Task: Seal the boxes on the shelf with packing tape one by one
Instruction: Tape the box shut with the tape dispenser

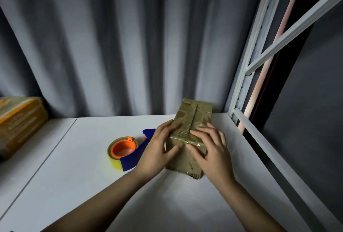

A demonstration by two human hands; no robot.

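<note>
Small box [193, 129] on white shelf [92, 176], R side near frame post. My left hand [157, 150] & right hand [209, 148] lie flat on it, fingers straight, thumbs pressing tape over front edge. Tape dispenser [126, 150] just L of box.

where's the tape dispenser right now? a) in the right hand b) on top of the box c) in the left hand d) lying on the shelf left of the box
d: the tape dispenser lies on the shelf left of the box, while both hands press on the box.
</note>
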